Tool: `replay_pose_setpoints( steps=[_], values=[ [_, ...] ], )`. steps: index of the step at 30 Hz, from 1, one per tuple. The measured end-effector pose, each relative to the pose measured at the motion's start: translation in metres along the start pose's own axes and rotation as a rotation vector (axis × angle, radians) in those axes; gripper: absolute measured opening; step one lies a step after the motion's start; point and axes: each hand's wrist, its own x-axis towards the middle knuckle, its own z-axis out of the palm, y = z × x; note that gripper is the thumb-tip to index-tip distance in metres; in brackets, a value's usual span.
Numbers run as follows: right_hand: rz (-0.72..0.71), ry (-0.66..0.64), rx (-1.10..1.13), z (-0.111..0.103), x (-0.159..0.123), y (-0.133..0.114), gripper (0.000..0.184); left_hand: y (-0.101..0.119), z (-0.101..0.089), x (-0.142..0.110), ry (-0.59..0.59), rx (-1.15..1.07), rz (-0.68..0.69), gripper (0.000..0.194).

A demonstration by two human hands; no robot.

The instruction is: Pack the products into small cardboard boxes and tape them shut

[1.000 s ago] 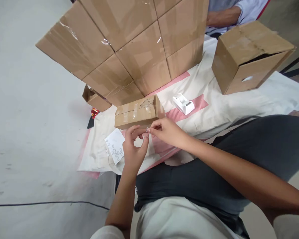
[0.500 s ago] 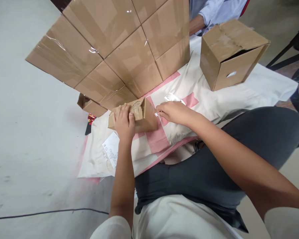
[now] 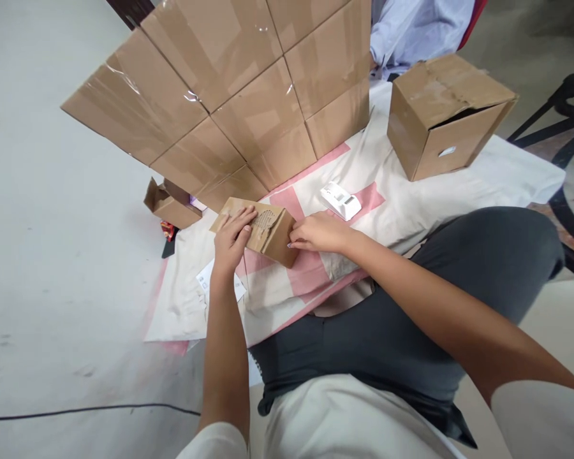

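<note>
A small cardboard box with a torn, perforated patch on its upper face lies on the cloth-covered surface. My left hand rests on top of this box near its left end, fingers outstretched and flat. At the box's right end is my right hand, its fingers drawn together with the tips against the end face. Whatever is between those fingertips is too small to make out. Just beyond my right hand lies a white object with small dark windows. White printed paper sits partly under my left forearm.
Taped cardboard boxes form a tall stack behind the small box. A larger carton with a gaping flap stands at right. An open small box is at left. Another person's sleeve shows behind the stack.
The small box has turned and tilted slightly under my left hand. My right hand has moved left and down to the box's end; the white label in its fingertips is no longer clearly visible.
</note>
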Motion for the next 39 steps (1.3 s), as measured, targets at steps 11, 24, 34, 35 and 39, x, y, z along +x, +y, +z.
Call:
replay_pose_setpoints(
  steps=[11, 24, 34, 35, 39],
  values=[
    [0.480, 0.041, -0.114, 0.005, 0.011, 0.023, 0.066, -0.006, -0.003, 0.004, -0.052, -0.062, 0.048, 0.040],
    [0.476, 0.198, 0.122, 0.017, 0.009, 0.029, 0.066, -0.004, 0.001, 0.004, -0.015, -0.053, 0.041, 0.039],
    [0.396, 0.464, 0.451, 0.045, 0.016, -0.057, 0.123, -0.008, 0.012, 0.001, 0.086, -0.052, 0.091, 0.039],
    [0.391, 0.478, 0.451, 0.043, 0.015, -0.057, 0.118, -0.004, 0.014, 0.000, 0.114, -0.051, 0.093, 0.039],
    [0.288, 0.646, 0.399, 0.021, -0.008, -0.051, 0.105, 0.019, 0.032, -0.018, 0.463, -0.046, 0.099, 0.041]
  ],
)
